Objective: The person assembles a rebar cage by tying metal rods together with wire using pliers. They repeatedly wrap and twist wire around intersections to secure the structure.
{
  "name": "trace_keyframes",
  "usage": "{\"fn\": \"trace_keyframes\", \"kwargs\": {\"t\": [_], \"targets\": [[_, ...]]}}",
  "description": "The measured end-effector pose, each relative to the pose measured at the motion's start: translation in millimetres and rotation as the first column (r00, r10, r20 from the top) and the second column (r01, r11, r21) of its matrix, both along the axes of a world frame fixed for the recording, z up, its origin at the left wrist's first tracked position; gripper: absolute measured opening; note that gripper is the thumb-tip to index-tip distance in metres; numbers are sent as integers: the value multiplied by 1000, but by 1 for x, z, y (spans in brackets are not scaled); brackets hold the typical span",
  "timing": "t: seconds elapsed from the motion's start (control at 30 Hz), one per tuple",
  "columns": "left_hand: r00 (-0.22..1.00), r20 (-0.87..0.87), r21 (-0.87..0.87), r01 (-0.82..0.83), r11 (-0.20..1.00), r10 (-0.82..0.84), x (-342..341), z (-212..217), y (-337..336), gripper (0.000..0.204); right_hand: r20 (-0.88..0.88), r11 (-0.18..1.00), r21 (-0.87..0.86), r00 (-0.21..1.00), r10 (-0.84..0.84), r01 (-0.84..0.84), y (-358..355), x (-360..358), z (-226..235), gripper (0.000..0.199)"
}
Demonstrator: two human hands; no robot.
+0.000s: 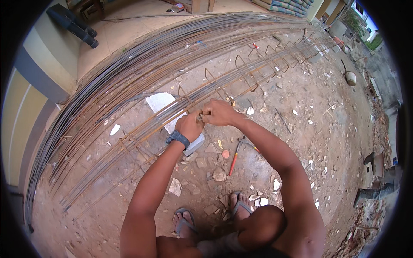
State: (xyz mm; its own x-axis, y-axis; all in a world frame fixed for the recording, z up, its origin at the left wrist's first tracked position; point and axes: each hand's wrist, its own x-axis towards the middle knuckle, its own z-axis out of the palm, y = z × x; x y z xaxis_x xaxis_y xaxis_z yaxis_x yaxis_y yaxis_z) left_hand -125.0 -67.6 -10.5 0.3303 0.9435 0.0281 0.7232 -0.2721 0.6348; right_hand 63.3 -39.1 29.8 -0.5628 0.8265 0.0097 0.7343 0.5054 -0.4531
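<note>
A long rebar cage [254, 71] with rusty square stirrups lies diagonally in front of me. My left hand [189, 125], with a dark watch on the wrist, is closed at the cage's near side. Against it, my right hand [220, 112] is also closed, its fingertips bent in beside the left fingers. Whatever the fingers pinch is too small and covered to make out. Under the bars lies a broken white tile [161, 103], with a grey block [195, 144] below my left wrist. Red-handled pliers [233, 163] rest on the ground below my right hand.
Many loose rebars [99, 81] curve along the left and back. Dark pipes [73, 26] stick out at the upper left. Stacked sacks [284, 6] stand at the back. A bucket [350, 78] sits at the far right. Stone chips [219, 174] litter the dirt near my sandalled feet.
</note>
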Motion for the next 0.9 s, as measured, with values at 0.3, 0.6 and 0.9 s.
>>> {"fn": "trace_keyframes", "kwargs": {"t": [0.3,0.6,0.9], "targets": [[979,145,-274,180,945,-144,-4,13,5,22,-595,910,187,780,-196,371,-75,-1,-62,6],[951,297,-357,195,914,-87,-4,6,14,20,-585,886,327,807,-82,328,-74,0,-81,7],[991,133,-349,51,936,-4,20,22,13,16,-536,699,-637,464,-705,325,-128,-17,-93,14]]}}
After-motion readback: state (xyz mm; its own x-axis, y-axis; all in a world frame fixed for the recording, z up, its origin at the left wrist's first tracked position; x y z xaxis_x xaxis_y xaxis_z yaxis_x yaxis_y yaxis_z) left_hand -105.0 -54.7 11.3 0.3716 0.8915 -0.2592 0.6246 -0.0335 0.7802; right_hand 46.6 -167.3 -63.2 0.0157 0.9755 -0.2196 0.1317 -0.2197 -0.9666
